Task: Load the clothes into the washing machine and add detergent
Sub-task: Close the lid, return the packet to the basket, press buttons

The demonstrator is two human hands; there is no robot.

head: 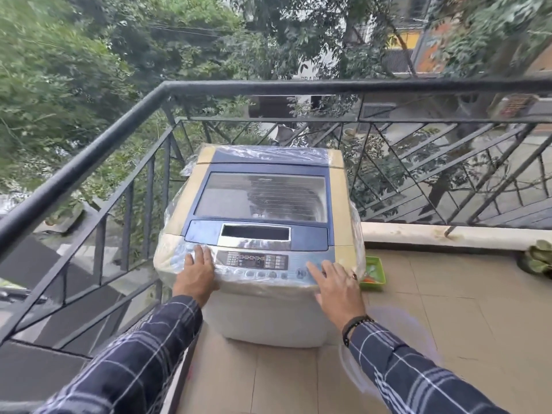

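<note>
A top-loading washing machine (263, 309) stands in the balcony corner, cream and blue, with its glass lid (263, 197) closed. A clear plastic cover (357, 234) is draped over its top and control panel (252, 260). My left hand (197, 274) lies flat on the plastic at the front left corner, fingers spread. My right hand (336, 286) rests on the front right edge, with the index finger stretched toward the buttons. Neither hand holds anything. No clothes or detergent are in view.
A black metal railing (89, 162) runs close along the left and behind the machine. A green tray (373, 271) lies on the tiled floor (448, 309) to the machine's right. A potted plant (539, 258) sits at the far right by the low kerb.
</note>
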